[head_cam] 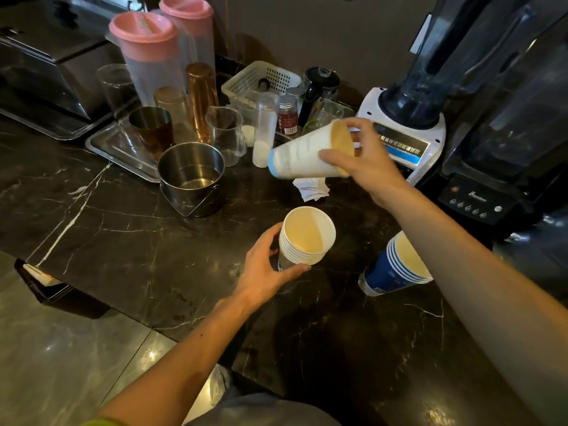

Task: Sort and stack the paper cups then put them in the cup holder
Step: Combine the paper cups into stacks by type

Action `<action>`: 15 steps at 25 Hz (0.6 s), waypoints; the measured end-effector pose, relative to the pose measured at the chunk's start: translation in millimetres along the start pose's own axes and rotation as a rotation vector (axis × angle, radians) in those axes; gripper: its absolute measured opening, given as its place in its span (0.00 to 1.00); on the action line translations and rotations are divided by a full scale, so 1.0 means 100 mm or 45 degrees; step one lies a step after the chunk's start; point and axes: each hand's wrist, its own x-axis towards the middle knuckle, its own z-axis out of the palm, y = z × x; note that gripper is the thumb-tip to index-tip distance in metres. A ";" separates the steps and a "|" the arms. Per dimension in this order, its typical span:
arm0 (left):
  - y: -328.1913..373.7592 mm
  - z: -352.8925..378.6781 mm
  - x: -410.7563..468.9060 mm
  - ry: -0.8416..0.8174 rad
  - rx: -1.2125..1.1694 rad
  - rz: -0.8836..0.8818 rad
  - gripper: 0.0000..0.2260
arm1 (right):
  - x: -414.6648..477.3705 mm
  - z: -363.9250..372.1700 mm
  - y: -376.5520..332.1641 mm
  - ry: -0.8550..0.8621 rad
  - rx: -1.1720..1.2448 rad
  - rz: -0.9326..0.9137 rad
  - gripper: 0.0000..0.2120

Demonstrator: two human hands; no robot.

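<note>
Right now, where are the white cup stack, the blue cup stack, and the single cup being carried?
white cup stack [302,252]: head view, on its stacked rims.
blue cup stack [385,273]: head view, on its blue side wall.
single cup [299,156]: head view, on its white side wall, held tilted by the right hand [367,162].

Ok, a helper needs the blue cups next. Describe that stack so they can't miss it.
Start at the black blender base on the right of the dark marble counter. In front of it, under the right forearm, stands the blue cup stack, the only dark blue one; the others are white.
</note>
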 end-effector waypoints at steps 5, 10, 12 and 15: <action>0.03 0.00 -0.01 -0.009 0.023 0.009 0.39 | -0.50 -0.48 0.09 0.032 0.458 -0.048 0.31; 0.03 0.01 -0.03 -0.008 0.030 0.016 0.38 | -0.78 -0.49 0.17 -0.146 0.281 -0.081 0.34; 0.05 0.02 -0.04 0.000 0.018 0.039 0.36 | -0.82 -0.41 0.20 -0.227 0.195 -0.085 0.36; 0.09 0.02 -0.05 0.010 0.008 0.055 0.35 | -0.82 -0.29 0.19 -0.308 -0.022 -0.130 0.40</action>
